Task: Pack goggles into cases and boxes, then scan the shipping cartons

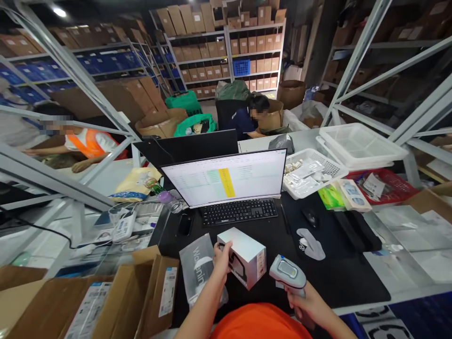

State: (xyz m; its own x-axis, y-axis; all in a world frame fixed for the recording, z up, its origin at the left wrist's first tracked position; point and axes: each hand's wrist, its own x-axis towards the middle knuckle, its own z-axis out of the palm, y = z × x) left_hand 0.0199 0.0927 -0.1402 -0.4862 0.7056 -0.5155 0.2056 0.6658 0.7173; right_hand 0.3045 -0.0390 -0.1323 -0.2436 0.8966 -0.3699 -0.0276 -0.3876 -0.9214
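Note:
My left hand [221, 260] grips the left end of a small white product box [247, 254] held just above the black desk mat [339, 273]. A grey plastic mailer bag [197, 273] lies under and left of that hand. My right hand [305, 303] is wrapped round the handle of a grey barcode scanner [287, 273], whose head points at the box from the right. Behind them stand a black keyboard [239, 211] and a monitor [226, 179] showing a spreadsheet.
Open cardboard boxes [106, 301] stand at the lower left. White baskets [310, 174] with small packets, a red tray [388, 186] and a mouse [310, 217] are to the right. Two other people work behind the desk among shelving with cartons.

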